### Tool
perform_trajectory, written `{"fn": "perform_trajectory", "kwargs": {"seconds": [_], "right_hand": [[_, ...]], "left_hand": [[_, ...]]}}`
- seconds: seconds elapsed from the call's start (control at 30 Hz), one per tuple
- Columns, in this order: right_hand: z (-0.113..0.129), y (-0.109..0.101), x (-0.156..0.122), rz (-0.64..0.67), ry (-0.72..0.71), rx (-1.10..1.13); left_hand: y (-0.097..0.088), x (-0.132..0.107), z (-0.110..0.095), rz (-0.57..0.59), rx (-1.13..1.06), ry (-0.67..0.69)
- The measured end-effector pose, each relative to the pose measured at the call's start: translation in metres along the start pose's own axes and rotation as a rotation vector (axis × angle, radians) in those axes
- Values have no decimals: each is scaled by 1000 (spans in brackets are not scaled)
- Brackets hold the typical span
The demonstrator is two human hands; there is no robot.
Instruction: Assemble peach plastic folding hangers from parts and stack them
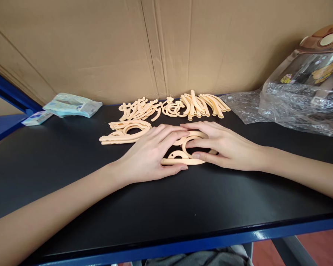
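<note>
Both my hands rest on a peach-coloured plastic hanger-like piece (183, 158) lying flat on the black table (72, 173). My left hand (152, 153) lies over its left side, fingers stretched across the top and thumb under its lower bar. My right hand (224, 147) covers its right side, fingers extended and thumb pressed on the lower bar. A small stack of the same pieces (126, 131) lies just left of my left hand. Behind the hands is a heap of loose peach plastic parts (173, 106).
A cardboard wall (155, 48) closes off the back of the table. Pale blue tissue packets (72, 104) lie at the back left. A crumpled clear plastic bag (296, 111) and a brown-lidded bottle (322, 55) sit at the right. The table's blue front edge (211, 242) is near me.
</note>
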State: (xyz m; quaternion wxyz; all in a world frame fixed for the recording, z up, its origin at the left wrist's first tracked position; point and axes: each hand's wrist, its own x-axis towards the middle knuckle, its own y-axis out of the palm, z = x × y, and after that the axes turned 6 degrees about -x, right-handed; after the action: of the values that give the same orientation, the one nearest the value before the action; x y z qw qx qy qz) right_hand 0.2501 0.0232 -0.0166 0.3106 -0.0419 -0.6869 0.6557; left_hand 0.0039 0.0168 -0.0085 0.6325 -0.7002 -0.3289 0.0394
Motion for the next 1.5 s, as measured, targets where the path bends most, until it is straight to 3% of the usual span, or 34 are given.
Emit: {"fn": "perform_trajectory", "kwargs": {"seconds": [0.6, 0.97, 1.1, 1.33, 1.4, 1.5], "right_hand": [[3, -2, 1, -12, 9, 103], [2, -1, 0, -38, -5, 84], [1, -3, 0, -123, 29, 35], [4, -18, -1, -457, 116, -27], [4, -18, -1, -457, 81, -82], [0, -12, -1, -339, -13, -163]], "left_hand": [[-1, 0, 0, 47, -50, -38], [1, -1, -1, -2, -19, -54], [-1, -1, -4, -58, 34, -111], [-24, 4, 6, -161, 5, -272], [-33, -1, 15, -204, -39, -351], [-48, -15, 32, -196, -176, -521]]}}
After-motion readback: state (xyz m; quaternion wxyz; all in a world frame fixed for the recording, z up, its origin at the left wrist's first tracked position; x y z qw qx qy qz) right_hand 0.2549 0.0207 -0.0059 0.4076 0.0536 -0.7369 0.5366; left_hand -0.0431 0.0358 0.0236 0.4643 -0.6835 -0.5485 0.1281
